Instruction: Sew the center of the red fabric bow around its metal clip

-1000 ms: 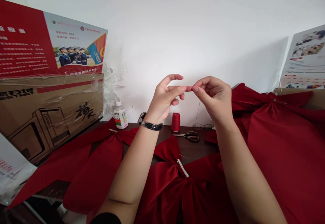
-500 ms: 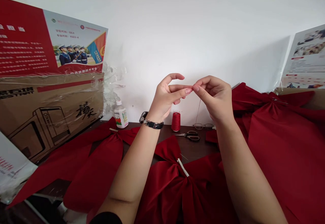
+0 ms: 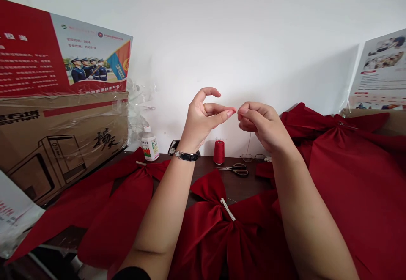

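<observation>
My left hand (image 3: 204, 117) and my right hand (image 3: 261, 123) are raised in front of the white wall, fingertips almost touching. Each pinches thumb against forefinger on a thin red thread (image 3: 248, 138), which hangs down from my right hand. What sits between the left fingertips is too small to name. A wristwatch is on my left wrist. Below my arms lies a dark red fabric bow (image 3: 218, 229) with a metal clip (image 3: 228, 209) at its centre. A red thread spool (image 3: 218, 152) with pins in its top stands on the dark table behind.
Scissors (image 3: 236, 170) and glasses (image 3: 253, 157) lie by the spool. A small white bottle (image 3: 150, 144) stands at the wall. A cardboard box (image 3: 60, 140) with a red poster leans at the left. More red bows lie at the left (image 3: 120, 204) and right (image 3: 349, 166).
The hands have drifted slightly apart, leaving a small gap between the fingertips. My right hand has dropped a little and its fingers have curled in more.
</observation>
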A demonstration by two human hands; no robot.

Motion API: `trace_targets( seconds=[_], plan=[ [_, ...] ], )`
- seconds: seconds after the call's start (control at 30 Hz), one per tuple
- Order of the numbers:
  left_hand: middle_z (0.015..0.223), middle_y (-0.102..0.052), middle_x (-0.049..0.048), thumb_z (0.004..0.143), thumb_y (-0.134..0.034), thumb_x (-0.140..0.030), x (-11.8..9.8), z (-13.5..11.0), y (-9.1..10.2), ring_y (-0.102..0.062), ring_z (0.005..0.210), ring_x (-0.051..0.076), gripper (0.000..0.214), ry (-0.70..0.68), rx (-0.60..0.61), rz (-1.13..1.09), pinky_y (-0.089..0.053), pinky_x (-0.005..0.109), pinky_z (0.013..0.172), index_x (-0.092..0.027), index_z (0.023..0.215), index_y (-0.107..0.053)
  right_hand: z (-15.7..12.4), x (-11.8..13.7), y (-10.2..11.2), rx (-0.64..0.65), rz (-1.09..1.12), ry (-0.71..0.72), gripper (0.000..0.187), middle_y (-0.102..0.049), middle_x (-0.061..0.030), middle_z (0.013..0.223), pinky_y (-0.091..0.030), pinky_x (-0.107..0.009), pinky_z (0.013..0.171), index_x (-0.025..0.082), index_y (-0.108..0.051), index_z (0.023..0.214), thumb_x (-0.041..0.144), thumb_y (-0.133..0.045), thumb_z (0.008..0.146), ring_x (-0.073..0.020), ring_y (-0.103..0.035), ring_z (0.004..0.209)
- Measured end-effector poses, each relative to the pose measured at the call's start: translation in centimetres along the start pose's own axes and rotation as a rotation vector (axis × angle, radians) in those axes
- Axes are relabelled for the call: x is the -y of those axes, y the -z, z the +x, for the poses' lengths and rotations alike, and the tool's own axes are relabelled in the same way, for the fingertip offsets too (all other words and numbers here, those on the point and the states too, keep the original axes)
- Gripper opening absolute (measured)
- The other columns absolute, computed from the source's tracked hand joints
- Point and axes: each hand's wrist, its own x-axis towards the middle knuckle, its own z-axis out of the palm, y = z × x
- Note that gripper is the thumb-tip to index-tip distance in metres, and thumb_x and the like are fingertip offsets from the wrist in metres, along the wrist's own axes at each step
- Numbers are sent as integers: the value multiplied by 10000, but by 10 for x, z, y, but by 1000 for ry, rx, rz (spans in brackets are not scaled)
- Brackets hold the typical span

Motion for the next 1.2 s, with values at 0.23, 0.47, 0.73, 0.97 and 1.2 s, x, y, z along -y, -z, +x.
trace_targets(
  seconds=[0.23,0.47,0.73,0.97,1.2],
  plan=[
    [754,-694,6,651,-780,-211,-10,-3,2,-701,734,157,464,-64,-17,77,-471,212,559,-221,1029,-511,0,3,2,-30,61,-11,305,-279,65,508,-210,-208,438,166,-440,555,252,-591,806,-49,-244,454],
    [783,-724,18,712,-730,-232,-4,-1,6,-706,705,160,457,-199,19,247,-501,221,535,-204,1104,-498,-2,5,-1,95,150,-140,145,-607,-4,722,-497,-268,720,180,-580,829,318,-549,858,-114,-599,669],
    [806,-738,11,745,-701,-197,-7,-5,0,-643,625,103,448,-354,-77,446,-429,184,447,-212,1120,-457,-6,15,-13,162,403,-317,121,-613,5,821,-564,-349,801,187,-552,867,244,-630,794,-144,-678,733],
    [803,-724,-10,753,-686,-148,-9,-9,-1,-590,562,93,401,-445,-68,474,-376,209,373,-256,1064,-457,-7,18,-18,95,381,-262,84,-556,22,735,-487,-193,522,147,-559,771,193,-614,815,-29,-490,492],
    [862,-715,6,806,-680,-268,-9,-11,2,-648,615,105,289,-507,-45,597,-379,243,405,-248,1042,-515,-6,21,-15,55,360,-253,124,-501,24,626,-236,-175,417,136,-548,708,172,-576,823,-12,-250,440]
  ],
)
